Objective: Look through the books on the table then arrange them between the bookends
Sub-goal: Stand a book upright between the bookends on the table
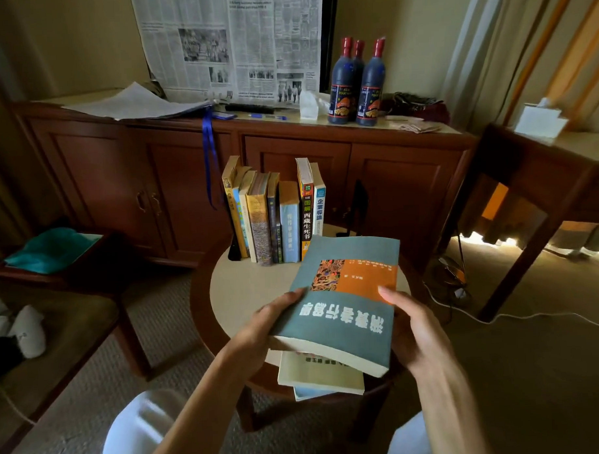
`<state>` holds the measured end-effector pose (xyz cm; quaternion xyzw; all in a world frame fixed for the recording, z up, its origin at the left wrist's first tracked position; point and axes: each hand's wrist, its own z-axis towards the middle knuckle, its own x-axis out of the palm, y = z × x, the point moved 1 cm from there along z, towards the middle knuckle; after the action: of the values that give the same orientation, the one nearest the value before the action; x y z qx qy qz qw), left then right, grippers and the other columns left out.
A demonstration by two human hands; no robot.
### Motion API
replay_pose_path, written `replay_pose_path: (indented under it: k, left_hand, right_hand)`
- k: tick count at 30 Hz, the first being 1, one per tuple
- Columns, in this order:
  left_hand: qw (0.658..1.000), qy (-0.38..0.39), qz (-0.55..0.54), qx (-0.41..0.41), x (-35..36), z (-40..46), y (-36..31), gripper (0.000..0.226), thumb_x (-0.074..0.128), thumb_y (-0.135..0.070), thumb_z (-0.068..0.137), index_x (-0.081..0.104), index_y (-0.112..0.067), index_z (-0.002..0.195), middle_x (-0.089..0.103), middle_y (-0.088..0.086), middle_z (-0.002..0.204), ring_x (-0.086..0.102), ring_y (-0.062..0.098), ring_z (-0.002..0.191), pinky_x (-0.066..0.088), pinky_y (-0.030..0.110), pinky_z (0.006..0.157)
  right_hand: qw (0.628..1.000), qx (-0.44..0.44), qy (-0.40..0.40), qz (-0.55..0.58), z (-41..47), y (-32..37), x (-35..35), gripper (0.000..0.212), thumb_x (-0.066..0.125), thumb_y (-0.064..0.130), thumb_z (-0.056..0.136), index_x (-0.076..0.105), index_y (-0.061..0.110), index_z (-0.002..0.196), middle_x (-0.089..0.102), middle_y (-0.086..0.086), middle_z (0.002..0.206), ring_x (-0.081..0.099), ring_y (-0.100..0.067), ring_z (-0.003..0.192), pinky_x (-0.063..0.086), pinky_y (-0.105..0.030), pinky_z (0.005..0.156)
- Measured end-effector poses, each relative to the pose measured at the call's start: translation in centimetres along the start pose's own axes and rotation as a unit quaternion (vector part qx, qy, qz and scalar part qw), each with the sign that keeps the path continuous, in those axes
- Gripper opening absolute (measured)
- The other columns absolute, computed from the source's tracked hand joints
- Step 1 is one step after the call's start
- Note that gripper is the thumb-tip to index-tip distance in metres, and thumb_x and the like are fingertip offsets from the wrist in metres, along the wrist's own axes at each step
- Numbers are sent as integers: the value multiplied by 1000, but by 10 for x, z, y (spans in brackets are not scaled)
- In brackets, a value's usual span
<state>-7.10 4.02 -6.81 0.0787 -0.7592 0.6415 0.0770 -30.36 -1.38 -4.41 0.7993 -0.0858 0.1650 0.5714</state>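
Left hand (274,321) at 7 o'clock on the round cream-topped wooden desk (239,290), fingers curled along the left edge of a thick grey-green paperback book with an orange cover panel (345,300). Book held flat, closed, above a small stack of pale paperbacks (317,375) at 6 o'clock. Upright row of books (274,214) at 12 o'clock, black bookend (360,204) at 1 o'clock. Right hand (417,331) gripping the book's right edge, thumb on the cover.
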Motion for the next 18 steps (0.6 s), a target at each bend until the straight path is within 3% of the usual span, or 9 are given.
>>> replay_pose_path:
  k: [4,7,10,11,13,14,16,17,18]
  left_hand:
    - [996,-20,-13,-91,-20,11,-10,56,76,-37,85,65,1,125,69,24,120,66,32,95,57,32,73]
    - [992,-51,-19,-118,-30,19,-24,44,73,-24,86,68,4,120,74,21,111,70,28,84,58,33,71]
    - [987,-81,-12,-138,-36,28,-40,54,80,-21,72,67,5,117,76,20,101,70,27,77,60,34,66]
    - [987,-82,-11,-141,-38,32,-43,57,81,-21,69,67,5,118,76,20,100,69,27,77,59,36,68]
    - [987,-83,-9,-134,-40,38,-51,49,79,-19,74,67,3,116,75,17,95,69,27,75,58,37,67]
    - [988,-85,-8,-130,-40,41,-57,44,78,-18,75,68,1,113,75,16,92,68,26,72,59,35,63]
    - [987,-92,-3,-129,-39,51,-68,34,79,-17,73,71,-5,104,71,15,89,67,25,69,58,34,58]
    - [987,-93,5,-132,-37,56,-74,25,78,-18,75,72,-8,97,70,15,90,66,25,69,58,35,57]
    - [986,-92,14,-135,-35,61,-80,18,76,-19,78,72,-10,93,69,15,90,66,26,70,58,35,55]
  right_hand:
    - [997,-5,6,-77,8,-6,6,39,79,25,74,65,2,103,75,-20,102,72,-37,95,54,-49,88]
    - [986,-3,29,-165,15,-18,0,39,69,35,90,68,-1,105,75,-21,101,73,-35,93,59,-42,73]
    - [961,-2,85,-263,20,-32,-14,36,56,31,100,65,-1,114,65,-32,117,68,-42,104,61,-51,79]
    - [949,-5,106,-297,21,-35,-19,29,57,24,101,62,6,123,62,-28,129,66,-37,112,61,-45,80]
    - [877,-56,149,-453,28,-38,-22,65,70,21,92,38,33,147,43,1,153,46,-22,137,50,-34,95]
    - [829,-86,153,-531,30,-38,-18,88,78,28,84,23,43,152,28,16,156,24,-15,147,37,-38,110]
    - [782,-172,155,-579,28,-35,0,100,83,42,76,17,46,152,8,32,152,-11,-4,148,7,-38,120]
    - [781,-223,150,-564,29,-35,7,93,82,44,76,24,45,150,9,31,153,-9,-5,149,5,-37,121]
    - [799,-266,140,-520,32,-36,12,85,82,38,77,33,43,146,23,28,155,11,-9,152,18,-39,122]
